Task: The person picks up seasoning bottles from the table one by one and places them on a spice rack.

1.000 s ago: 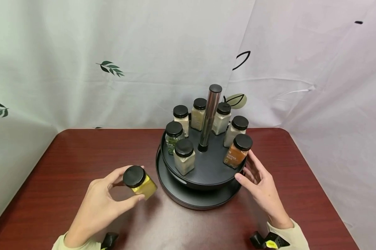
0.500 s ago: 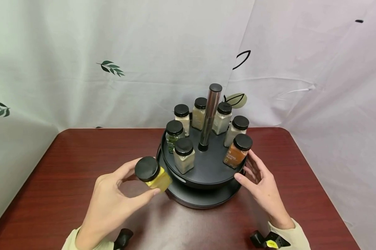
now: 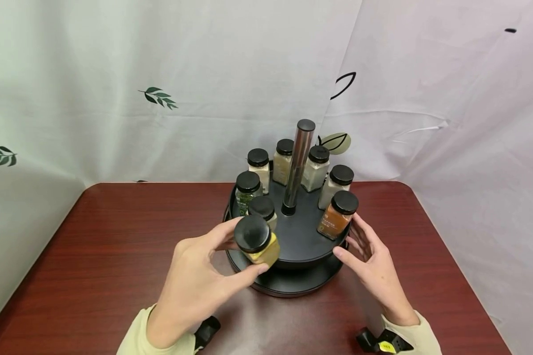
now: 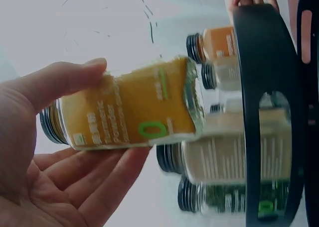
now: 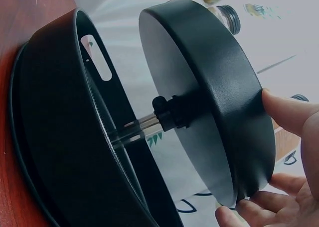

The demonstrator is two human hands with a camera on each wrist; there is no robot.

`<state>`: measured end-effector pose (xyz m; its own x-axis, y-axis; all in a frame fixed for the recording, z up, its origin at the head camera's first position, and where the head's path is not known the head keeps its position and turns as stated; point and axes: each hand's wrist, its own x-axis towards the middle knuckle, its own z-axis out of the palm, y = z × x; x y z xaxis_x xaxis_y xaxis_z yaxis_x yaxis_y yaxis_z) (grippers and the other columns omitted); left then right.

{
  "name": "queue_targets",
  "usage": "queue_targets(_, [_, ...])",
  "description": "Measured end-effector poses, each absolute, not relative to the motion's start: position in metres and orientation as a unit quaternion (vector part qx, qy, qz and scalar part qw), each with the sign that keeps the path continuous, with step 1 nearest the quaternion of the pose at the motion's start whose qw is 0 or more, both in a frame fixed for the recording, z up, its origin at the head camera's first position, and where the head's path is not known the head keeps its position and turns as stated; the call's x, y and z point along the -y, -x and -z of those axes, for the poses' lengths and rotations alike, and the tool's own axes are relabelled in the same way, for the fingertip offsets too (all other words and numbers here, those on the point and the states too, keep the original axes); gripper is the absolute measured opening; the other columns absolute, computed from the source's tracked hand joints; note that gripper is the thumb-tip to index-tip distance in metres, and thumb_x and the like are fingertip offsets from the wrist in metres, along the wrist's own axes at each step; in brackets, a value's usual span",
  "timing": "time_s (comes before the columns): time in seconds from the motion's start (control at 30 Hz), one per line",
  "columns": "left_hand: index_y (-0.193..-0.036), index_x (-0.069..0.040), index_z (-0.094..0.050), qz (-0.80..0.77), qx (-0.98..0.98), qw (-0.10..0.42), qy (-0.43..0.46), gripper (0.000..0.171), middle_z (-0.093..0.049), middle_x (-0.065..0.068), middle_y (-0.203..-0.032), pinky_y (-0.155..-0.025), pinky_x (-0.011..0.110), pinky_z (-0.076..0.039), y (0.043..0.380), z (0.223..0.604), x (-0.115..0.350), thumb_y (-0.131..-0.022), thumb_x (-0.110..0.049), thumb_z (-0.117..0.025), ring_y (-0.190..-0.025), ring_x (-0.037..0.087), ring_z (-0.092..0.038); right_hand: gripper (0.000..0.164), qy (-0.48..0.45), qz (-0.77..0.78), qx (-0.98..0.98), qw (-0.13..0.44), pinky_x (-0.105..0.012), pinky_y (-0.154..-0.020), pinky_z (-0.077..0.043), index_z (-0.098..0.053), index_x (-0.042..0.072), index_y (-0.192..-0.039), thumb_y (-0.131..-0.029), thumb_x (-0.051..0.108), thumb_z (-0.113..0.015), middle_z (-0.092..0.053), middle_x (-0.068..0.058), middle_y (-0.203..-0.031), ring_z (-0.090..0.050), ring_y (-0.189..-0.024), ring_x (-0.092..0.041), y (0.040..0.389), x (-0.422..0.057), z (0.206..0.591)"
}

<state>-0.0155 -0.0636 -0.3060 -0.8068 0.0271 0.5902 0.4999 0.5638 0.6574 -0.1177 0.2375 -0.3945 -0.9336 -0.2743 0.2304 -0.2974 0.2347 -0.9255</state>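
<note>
My left hand (image 3: 200,278) holds a square glass jar of yellow turmeric powder (image 4: 132,110), thumb on one side and fingers on the other. The jar is tilted, its black lid toward my palm. In the head view it overlaps the front-left rim of a black two-tier turntable (image 3: 299,241) and partly hides a pale spice jar (image 3: 273,221). My right hand (image 3: 375,271) grips the upper tray (image 5: 224,72) at its right side, thumb on the outer wall and fingers along the lower edge. Close to those fingers stands an orange spice jar (image 3: 333,223).
More black-lidded jars stand around the upper tray, among them a green herb jar (image 3: 244,197) at left and a pale jar (image 3: 314,173) at back. A metal post (image 3: 298,167) rises from its middle. The lower tray (image 5: 55,112) rests on a reddish-brown table (image 3: 160,222); a white curtain (image 3: 226,74) hangs behind.
My left hand has carried the turmeric jar rightward from beside the turntable to over its front-left rim. The right hand and the turntable have stayed put.
</note>
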Motion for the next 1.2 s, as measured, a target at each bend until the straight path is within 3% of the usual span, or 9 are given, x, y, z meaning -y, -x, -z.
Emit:
queue_targets(0.2, [-0.124,-0.017,-0.067,0.436,0.846,0.263,0.157,0.062,-0.073,-0.016,-0.094,-0.071,0.018,-0.055,0.025,0.306,0.045,-0.068,-0.016,-0.093,-0.079,-0.004,-0.069,0.078,-0.181,-0.591,0.786,0.009,-0.015,-0.103,-0.041,-0.032,0.012,-0.158,-0.092,0.001,-0.072,-0.036,-0.015,-0.158,-0.042,-0.137,0.0,0.118,-0.238,0.395])
queue_targets(0.57, [-0.126,-0.006,-0.065,0.39,0.86,0.294,0.15,0.067,-0.074,-0.002,-0.101,-0.068,0.026,-0.057,0.043,0.318,0.019,-0.068,-0.019,-0.094,-0.08,0.005,-0.068,0.078,-0.181,-0.59,0.787,0.018,-0.015,-0.103,-0.042,-0.032,0.008,-0.157,-0.091,-0.001,-0.072,-0.036,-0.016,-0.158,-0.042,-0.137,0.001,0.118,-0.236,0.397])
queue_targets(0.93, [-0.127,-0.006,-0.061,0.358,0.885,0.277,0.111,0.064,-0.074,0.002,-0.101,-0.068,0.031,-0.059,0.054,0.328,-0.004,-0.072,-0.02,-0.092,-0.079,0.015,-0.072,0.078,-0.174,-0.588,0.789,0.018,-0.014,-0.102,-0.042,-0.032,0.011,-0.157,-0.091,0.0,-0.072,-0.037,-0.014,-0.158,-0.043,-0.136,0.001,0.117,-0.236,0.396])
queue_targets(1.2, [-0.124,0.004,-0.061,0.314,0.898,0.297,0.087,0.064,-0.074,0.011,-0.099,-0.067,0.038,-0.06,0.063,0.338,-0.018,-0.073,-0.021,-0.092,-0.077,0.023,-0.073,0.078,-0.177,-0.583,0.793,0.019,-0.014,-0.103,-0.042,-0.032,0.01,-0.157,-0.091,0.0,-0.072,-0.036,-0.015,-0.158,-0.042,-0.136,0.002,0.117,-0.236,0.396])
